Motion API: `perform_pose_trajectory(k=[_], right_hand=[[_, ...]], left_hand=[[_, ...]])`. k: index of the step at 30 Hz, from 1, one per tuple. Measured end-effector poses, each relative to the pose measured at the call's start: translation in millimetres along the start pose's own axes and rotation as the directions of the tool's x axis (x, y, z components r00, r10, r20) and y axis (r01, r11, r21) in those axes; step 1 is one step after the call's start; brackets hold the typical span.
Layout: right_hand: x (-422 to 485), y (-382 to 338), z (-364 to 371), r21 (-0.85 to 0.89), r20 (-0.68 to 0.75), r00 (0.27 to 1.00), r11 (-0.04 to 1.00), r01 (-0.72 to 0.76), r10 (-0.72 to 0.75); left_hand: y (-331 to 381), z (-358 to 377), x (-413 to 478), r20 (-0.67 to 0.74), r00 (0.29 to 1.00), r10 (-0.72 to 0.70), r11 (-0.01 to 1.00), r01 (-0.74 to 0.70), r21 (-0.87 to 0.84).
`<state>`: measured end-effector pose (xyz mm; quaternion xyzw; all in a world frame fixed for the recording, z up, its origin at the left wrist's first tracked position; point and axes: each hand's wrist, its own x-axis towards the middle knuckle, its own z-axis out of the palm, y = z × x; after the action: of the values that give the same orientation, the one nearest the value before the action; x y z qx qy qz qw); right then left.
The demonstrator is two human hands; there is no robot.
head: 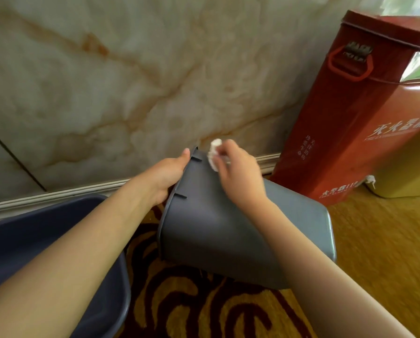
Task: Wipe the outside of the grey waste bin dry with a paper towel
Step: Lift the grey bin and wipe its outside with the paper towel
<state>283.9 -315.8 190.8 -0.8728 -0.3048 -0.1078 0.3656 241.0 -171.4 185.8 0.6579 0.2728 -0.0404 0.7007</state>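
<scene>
1. At the lower left of the frame a dark blue plastic tub (65, 230) sits on the patterned carpet (204, 306); it is best left clear of the wiping strokes.
2. The left hand (166, 178), left of centre, is closed over the rim of the grey waste bin (218, 230), thumb on top and the fingers hidden, probably inside the opening. This grip should be kept firm so that the bin does not roll while it is rubbed.
3. The bin lies tilted on its side in the middle of the frame, its opening turned to the upper left, its base to the lower right, and its lower edge near the carpet.
4. The right hand (238, 172), just right of centre, is pinched narrow around a crumpled white paper towel (214, 153), which is pressed against the outer wall just beside the rim and its small ribs.
5. Judged from this, the wiping is under way at the rim; long strokes from rim to base are advisable, with the bin turned by the left hand so that the hidden underside is reached.
6. Whether any wet patches remain cannot be told.
7. At the right a red metal extinguisher cabinet (364, 113) stands close to the bin's base.
</scene>
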Motion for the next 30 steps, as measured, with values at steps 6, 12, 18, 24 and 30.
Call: perform_pose_trajectory(k=[6, 12, 18, 24, 30], right_hand=[[6, -10, 19, 0.013, 0.140, 0.985, 0.995, 0.096, -0.097], [2, 4, 2, -0.062, 0.089, 0.994, 0.996, 0.069, -0.063], [-30, 73, -59, 0.016, -0.067, 0.954, 0.957, -0.291, 0.292], [-85, 100, -64, 0.122, -0.190, 0.870, 0.890, -0.438, 0.454], [-97, 97, -57, 0.204, -0.233, 0.766, 0.801, -0.564, 0.599]], left_hand=[[-3, -3, -2, -0.043, 0.998, -0.051, 0.996, 0.048, -0.077], [2, 18, -4, -0.136, 0.977, 0.164, 0.982, -0.150, 0.111], [12, 22, -24, -0.068, 0.922, 0.382, 0.889, -0.346, 0.300], [27, 9, -47, 0.115, 0.810, 0.575, 0.723, -0.569, 0.392], [26, -8, -48, 0.278, 0.843, 0.460, 0.794, -0.531, 0.296]])
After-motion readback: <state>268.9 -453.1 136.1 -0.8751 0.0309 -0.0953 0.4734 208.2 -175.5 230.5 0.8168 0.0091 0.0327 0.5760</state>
